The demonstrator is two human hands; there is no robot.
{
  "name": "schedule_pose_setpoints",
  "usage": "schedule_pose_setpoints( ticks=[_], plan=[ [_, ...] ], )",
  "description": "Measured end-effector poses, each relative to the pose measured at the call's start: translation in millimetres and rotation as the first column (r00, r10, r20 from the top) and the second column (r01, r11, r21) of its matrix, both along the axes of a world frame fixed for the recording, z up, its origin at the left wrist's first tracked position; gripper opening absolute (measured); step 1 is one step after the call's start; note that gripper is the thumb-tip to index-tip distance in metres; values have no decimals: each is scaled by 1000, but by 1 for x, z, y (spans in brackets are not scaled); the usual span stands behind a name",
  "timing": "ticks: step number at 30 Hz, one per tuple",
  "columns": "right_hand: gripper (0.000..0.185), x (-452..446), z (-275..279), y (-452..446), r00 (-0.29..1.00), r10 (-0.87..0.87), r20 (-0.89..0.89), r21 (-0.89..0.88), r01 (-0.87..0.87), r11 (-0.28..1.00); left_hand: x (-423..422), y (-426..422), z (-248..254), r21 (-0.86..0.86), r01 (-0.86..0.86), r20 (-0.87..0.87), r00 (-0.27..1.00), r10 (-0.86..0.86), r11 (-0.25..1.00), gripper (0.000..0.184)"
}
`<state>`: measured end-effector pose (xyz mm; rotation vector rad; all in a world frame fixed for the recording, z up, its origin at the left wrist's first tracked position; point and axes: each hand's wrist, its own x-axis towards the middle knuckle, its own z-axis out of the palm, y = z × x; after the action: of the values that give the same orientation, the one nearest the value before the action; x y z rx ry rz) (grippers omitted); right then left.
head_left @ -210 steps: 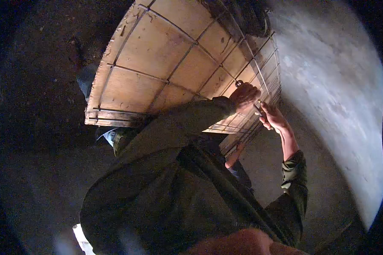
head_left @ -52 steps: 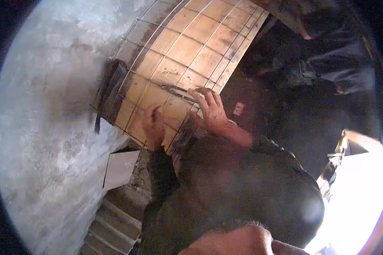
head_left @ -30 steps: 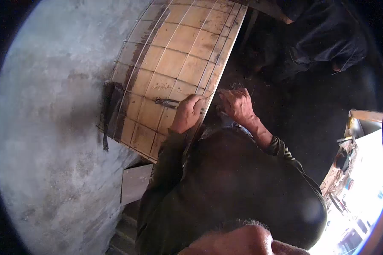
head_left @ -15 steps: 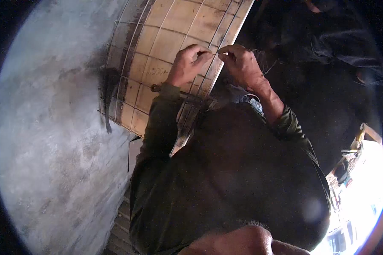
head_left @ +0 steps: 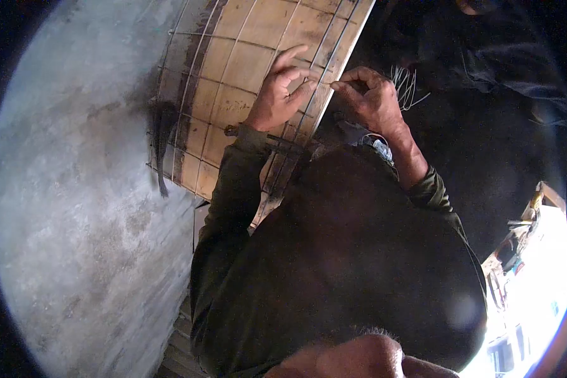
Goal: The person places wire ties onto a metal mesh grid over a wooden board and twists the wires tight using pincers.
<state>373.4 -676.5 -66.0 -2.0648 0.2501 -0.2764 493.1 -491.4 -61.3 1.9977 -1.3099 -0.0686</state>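
Note:
A steel wire mesh point(head_left: 236, 41) lies over a surface of pale boards point(head_left: 249, 69), with darker rods running along its right edge. Over this edge, my left hand point(head_left: 276, 97) pinches the end of a thin tie wire point(head_left: 325, 82) between thumb and a finger, while another finger stands raised. My right hand point(head_left: 373, 104), just off the board's edge, has its thumb and fingertips closed on the same wire. A loose bunch of thin wires point(head_left: 408, 88) fans out behind the right hand; whether that hand holds it is hidden.
A rough grey wall or slab point(head_left: 82, 189) fills the left side. A dark strip point(head_left: 162, 142) hangs at the mesh's left edge. Another person's dark clothing point(head_left: 485, 53) shows at upper right. Cluttered items point(head_left: 516, 239) stand by a bright opening at lower right.
My left hand has lifted and spread a finger upward. The right hand has shifted slightly right and turned, bringing the bunch of wires into clearer view.

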Motion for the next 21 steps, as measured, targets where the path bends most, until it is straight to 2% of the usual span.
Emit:
schedule_pose_setpoints(
  ticks=[1,2,3,4,5,6,7,9,10,17,20,21],
  plan=[
    [24,0,-1,0,999,-25,-40,23,26,999,-2,0,-3,-1,0,0,1000,0,1000,22],
    [24,-1,-2,0,999,-25,-40,23,26,999,-7,-1,-8,-81,-104,-312,947,74,991,25],
    [23,-3,-2,1,999,-45,0,50,45,998,-10,-2,-10,-124,-224,-596,795,108,967,27],
    [23,-4,-3,1,997,-67,41,76,64,995,-12,-3,-10,-125,-222,-595,797,106,967,27],
    [23,-5,-3,2,997,-68,43,75,65,995,-15,-2,-9,-40,-332,-797,580,171,942,29],
    [22,-6,-4,3,996,-73,51,53,71,996,-15,-3,-7,69,-411,-926,313,212,909,31],
    [22,-7,-4,4,995,-78,58,31,76,997,-15,-2,-12,63,-410,-925,319,208,910,31],
    [21,-10,-8,6,995,-80,51,28,79,996,-17,-1,-23,-54,-345,-997,-37,-71,937,32],
    [21,-11,-9,8,996,-83,34,32,82,996,-19,-4,-23,-89,-367,-990,-67,-122,926,28],
    [20,-20,-12,10,1000,-29,-3,-5,29,1000,-17,-9,-35,-77,-349,-991,-78,-111,934,20],
    [15,-24,-17,8,999,15,-46,58,-12,998,-24,-14,-50,-69,-393,-993,-61,-101,917,18],
    [15,-25,-22,6,997,48,-59,56,-45,997,-27,-16,-60,-71,-421,-996,-11,-83,904,16]
  ],
)
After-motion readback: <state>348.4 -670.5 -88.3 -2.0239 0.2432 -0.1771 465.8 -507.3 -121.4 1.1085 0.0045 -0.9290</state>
